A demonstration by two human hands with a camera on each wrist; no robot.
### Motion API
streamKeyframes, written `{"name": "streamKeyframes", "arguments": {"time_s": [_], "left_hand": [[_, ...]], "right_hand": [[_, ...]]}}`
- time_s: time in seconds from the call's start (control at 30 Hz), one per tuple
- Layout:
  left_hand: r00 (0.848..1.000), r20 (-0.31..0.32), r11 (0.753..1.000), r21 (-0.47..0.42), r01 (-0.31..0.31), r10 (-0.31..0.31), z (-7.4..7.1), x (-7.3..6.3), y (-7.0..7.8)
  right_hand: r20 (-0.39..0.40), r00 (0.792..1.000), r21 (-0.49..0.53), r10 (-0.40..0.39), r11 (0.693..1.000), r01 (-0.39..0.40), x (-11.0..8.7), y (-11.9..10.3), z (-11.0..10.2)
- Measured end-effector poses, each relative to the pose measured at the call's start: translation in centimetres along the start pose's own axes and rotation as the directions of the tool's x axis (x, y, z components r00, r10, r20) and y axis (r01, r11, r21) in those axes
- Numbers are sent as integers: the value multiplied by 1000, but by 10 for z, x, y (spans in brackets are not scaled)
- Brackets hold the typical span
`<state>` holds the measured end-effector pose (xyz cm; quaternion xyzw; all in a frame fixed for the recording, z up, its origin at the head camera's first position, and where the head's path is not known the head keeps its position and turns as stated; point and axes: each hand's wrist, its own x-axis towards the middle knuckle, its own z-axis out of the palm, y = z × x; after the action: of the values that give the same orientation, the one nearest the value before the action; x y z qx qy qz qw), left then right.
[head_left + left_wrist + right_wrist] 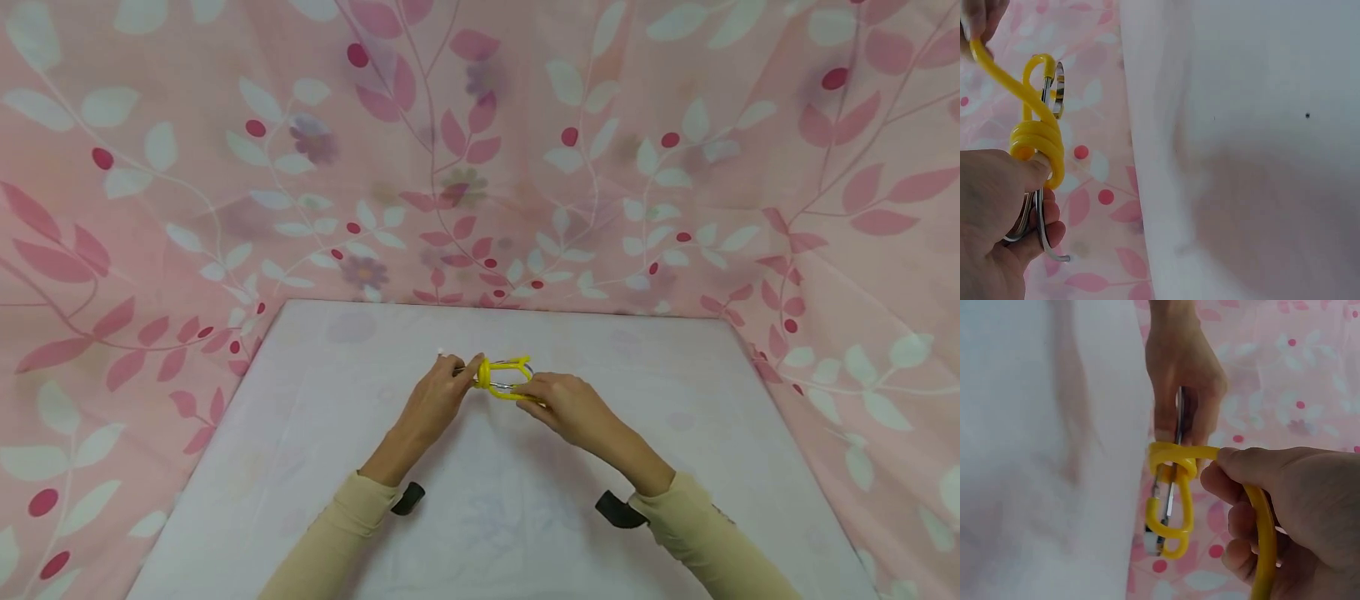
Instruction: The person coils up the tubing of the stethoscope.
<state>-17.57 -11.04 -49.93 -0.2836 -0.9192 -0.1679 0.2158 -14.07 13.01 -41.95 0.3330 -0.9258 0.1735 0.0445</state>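
My left hand [435, 400] grips a shiny metal piece [1041, 228] with a bent, hook-like end and a flat ring [1060, 84] at its far end. Thick, smooth yellow cord [1036, 134] is coiled several times around the metal just beyond my left thumb, with a loop reaching toward the ring. On the other side my right hand [570, 404] pinches a free length of this cord between thumb and forefinger. In the right wrist view that length [1265, 550] runs on down through the right palm. My left fingers hide part of the metal.
Both hands are above a white-covered table [480, 517]. Pink floral cloth [450, 150] hangs behind it and on both sides. A dark wrist device [408, 498] sits at the left cuff, and another [621, 509] at the right.
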Motion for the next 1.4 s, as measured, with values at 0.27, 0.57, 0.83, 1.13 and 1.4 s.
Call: {"name": "streamKeyframes", "arguments": {"time_s": [0.27,0.57,0.83,1.13,1.4], "left_hand": [[998,-32,998,-24,-57,56,-5,-2,8],[993,-5,991,-62,-115,115,-16,-2,21],[982,-2,980,-58,-190,190,-23,0,24],[960,27,957,-82,-277,280,-32,0,21],[959,48,957,-100,-273,279,-31,-3,20]], "right_hand": [[-174,983,-32,-57,998,52,20,12,-8],[-242,969,45,-58,996,71,37,34,-6],[-165,986,189,-21,981,53,42,52,-1],[-115,992,372,-45,924,85,40,73,5],[-48,999,606,15,796,17,33,84,25]]}}
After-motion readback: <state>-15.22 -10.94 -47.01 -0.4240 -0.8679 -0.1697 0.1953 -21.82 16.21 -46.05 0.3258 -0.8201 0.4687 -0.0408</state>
